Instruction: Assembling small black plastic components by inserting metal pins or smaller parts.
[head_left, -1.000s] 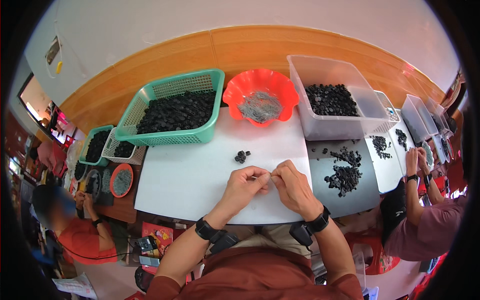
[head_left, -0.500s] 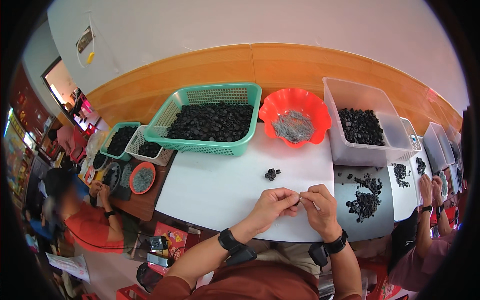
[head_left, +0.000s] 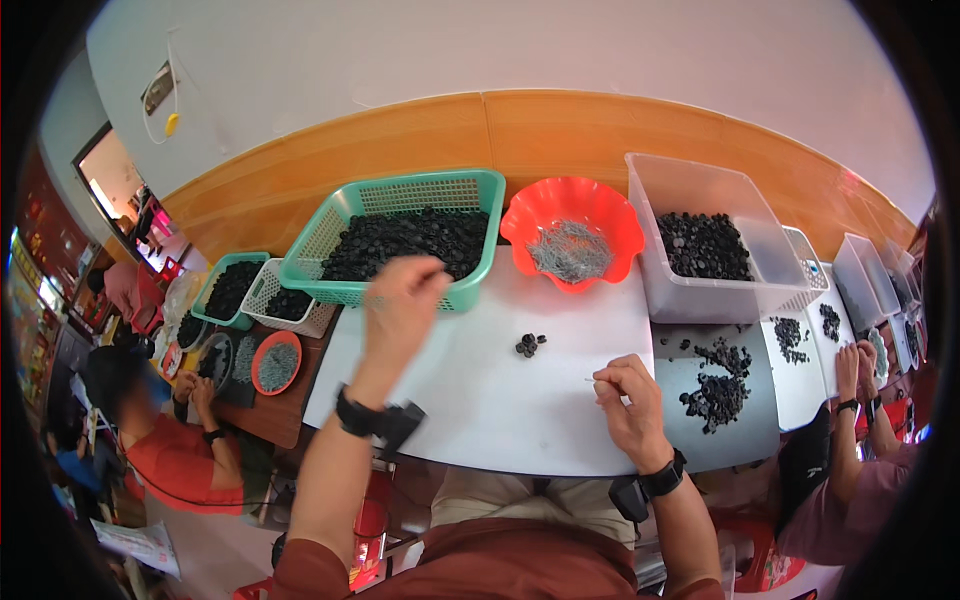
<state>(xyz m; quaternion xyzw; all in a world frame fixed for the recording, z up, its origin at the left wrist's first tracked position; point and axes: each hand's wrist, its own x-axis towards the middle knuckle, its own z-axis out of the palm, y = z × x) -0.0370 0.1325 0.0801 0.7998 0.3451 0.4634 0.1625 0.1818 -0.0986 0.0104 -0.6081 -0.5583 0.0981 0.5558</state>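
My left hand (head_left: 405, 300) is raised over the front rim of a green plastic basket (head_left: 490, 235) that holds many small round black pieces (head_left: 400, 240). Its fingers are smeared by motion, so I cannot make out whether anything is in them. Low over the white table board (head_left: 450, 390), my right hand (head_left: 632, 408) pinches a thin metal pin (head_left: 590, 380), whose tip sticks out to the left. A small cluster of black parts (head_left: 530, 345) lies on the board between the hands.
A red scalloped bowl (head_left: 625, 215) of thin metal pins (head_left: 570, 250) stands at the back, beside a clear plastic bin (head_left: 690, 300) of black parts. More black parts (head_left: 715, 400) lie on a grey board at right. Co-workers sit left (head_left: 190, 455) and right (head_left: 850, 460).
My hands were together over the board. The left has swung up and left to the green basket, while the right stays low with the pin. The view has shifted slightly.
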